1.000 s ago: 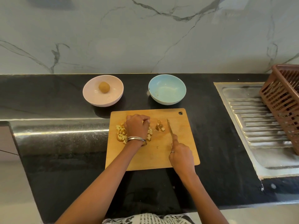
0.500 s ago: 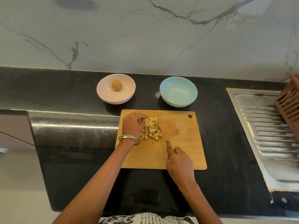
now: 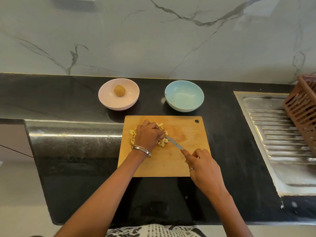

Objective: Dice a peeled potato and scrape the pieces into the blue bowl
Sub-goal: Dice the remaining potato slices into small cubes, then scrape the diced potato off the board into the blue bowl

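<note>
A home kitchen: black stone counter (image 3: 77, 100), steel sink drainboard (image 3: 280, 134), marble backsplash (image 3: 153, 40).

Left hand (image 3: 148, 136) hides, prob., most potato pieces (image 3: 162, 143).

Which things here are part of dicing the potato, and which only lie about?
Part of the job:
potato pieces
knife
cutting board
blue bowl
left hand
right hand

Lying about:
pink bowl with a whole potato
brown basket
</note>
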